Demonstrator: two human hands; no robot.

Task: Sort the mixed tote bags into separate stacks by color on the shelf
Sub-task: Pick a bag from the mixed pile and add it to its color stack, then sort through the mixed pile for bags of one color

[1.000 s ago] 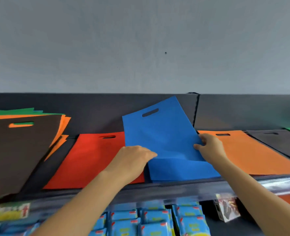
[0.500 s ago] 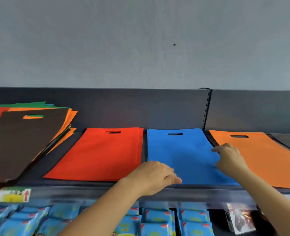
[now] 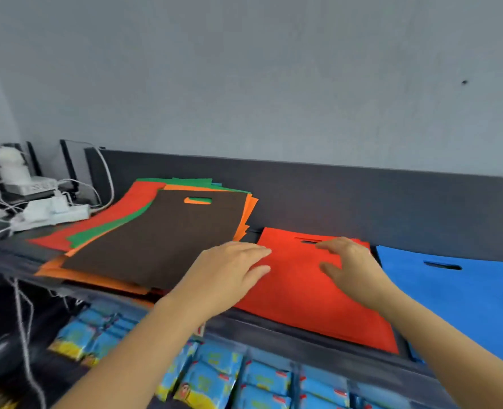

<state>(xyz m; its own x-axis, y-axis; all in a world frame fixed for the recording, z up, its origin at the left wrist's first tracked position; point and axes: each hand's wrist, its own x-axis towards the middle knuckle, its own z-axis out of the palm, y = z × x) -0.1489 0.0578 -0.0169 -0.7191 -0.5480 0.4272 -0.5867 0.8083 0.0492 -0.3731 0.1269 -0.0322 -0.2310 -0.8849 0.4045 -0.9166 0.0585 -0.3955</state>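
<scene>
A mixed pile of tote bags lies on the left of the dark shelf [image 3: 362, 202], topped by a brown bag [image 3: 155, 240] with orange, green and red bags fanned out beneath it. To its right lies a flat red bag [image 3: 297, 293], then a blue bag [image 3: 457, 299]. My left hand [image 3: 229, 273] hovers with straight fingers over the gap between the brown bag and the red bag. My right hand [image 3: 350, 264] is spread above the red bag near its handle slot. Neither hand holds anything.
A white power strip [image 3: 52, 214], cables and a small white device [image 3: 11, 169] sit at the shelf's far left end. Below the shelf edge are rows of blue snack packets [image 3: 215, 379]. A grey wall rises behind the shelf.
The view has swung left. Both hands left the blue bag, which now lies flat, and moved left over the red bag toward the mixed pile.
</scene>
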